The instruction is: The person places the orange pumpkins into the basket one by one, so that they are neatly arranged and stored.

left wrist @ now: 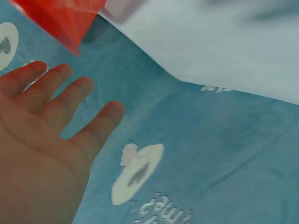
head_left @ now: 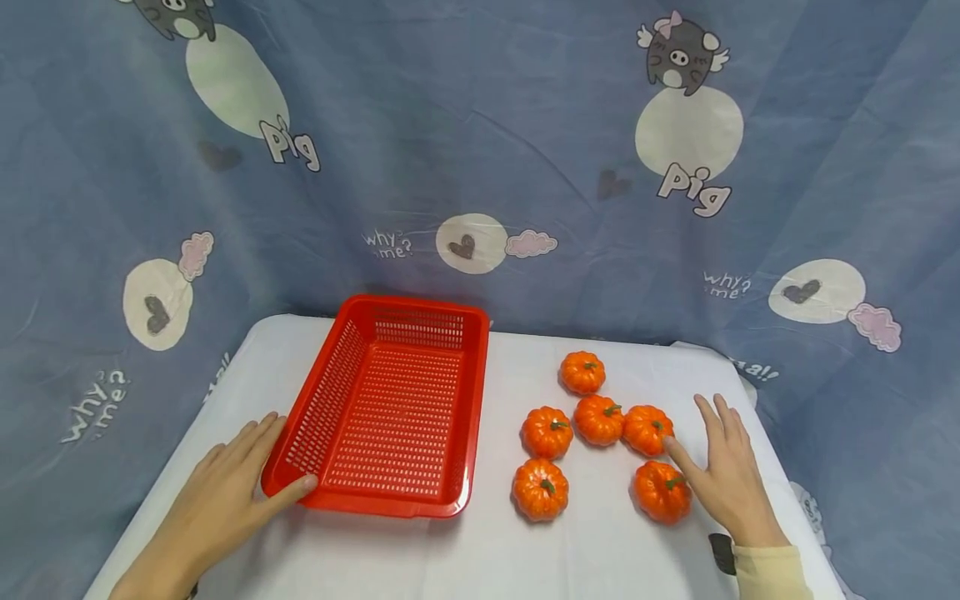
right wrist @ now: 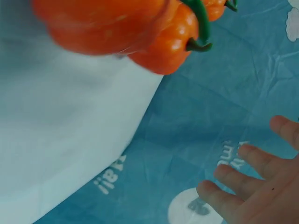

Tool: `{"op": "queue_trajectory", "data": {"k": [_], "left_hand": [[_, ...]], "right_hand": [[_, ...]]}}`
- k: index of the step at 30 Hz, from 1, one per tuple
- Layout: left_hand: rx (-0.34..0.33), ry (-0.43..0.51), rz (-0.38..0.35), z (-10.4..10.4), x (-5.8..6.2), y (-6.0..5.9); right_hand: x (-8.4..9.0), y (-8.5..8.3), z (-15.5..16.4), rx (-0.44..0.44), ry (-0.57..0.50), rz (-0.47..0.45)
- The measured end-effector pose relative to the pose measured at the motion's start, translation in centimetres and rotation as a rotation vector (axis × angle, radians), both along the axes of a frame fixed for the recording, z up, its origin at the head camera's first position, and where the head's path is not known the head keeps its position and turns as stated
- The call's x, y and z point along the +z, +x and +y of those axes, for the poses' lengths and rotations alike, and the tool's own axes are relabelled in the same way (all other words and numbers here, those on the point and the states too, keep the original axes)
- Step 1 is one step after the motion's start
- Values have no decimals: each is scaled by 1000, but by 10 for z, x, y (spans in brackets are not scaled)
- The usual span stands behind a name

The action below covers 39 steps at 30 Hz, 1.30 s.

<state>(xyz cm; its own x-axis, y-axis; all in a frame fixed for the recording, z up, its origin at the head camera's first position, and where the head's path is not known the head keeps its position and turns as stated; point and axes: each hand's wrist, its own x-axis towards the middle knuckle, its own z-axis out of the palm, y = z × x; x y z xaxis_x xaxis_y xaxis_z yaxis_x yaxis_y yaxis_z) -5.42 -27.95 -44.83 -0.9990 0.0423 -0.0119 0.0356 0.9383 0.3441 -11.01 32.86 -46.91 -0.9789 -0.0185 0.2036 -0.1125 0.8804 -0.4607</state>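
Note:
A red perforated plastic basket [head_left: 397, 417] sits on the left half of the table with nothing inside it. At its near left corner is my left hand [head_left: 232, 492], fingers straight and the thumb at the rim. The left wrist view shows that hand [left wrist: 46, 135] with spread fingers and a corner of the basket [left wrist: 70, 23] above them. Several small orange pumpkins with green stems, one of them the nearest pumpkin [head_left: 662, 493] to my right hand [head_left: 723, 475], lie right of the basket. My right hand holds nothing, its fingers extended beside that pumpkin.
A white cloth covers the table [head_left: 592, 550]. Behind it and along both sides hangs a blue curtain [head_left: 525, 125] with pig and heart prints. Two pumpkins stand in a near column, the lower pumpkin [head_left: 540, 490] close to the basket; another pumpkin [head_left: 582, 372] lies farthest back.

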Motion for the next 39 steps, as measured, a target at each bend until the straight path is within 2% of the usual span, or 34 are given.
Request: {"op": "queue_trajectory", "data": {"k": [5,11,15,19,24,30,33,39], "left_hand": [[11,23,-43,-3,-9,2],[-6,47,-49,-5,-15,4],[-7,43,-58,-4,-15,6],[-9,43,-28,-3,-14,8],[-7,57,-11,-3,-16,9],[-10,75,4,-1,-19,10],[-11,86,6,2,-20,11],[13,92,-51,5,-21,12]], "right_hand": [[-4,10,11,-18,-101,-62],[-11,23,19,-34,-191,-103],[-16,31,21,-51,-217,-191],[-20,36,20,-78,-222,-291],[-25,37,16,-76,-214,-347],[-32,40,12,-72,-216,-378],[-36,40,10,-49,-232,-353],[-41,38,4,-9,-238,-292]]}}
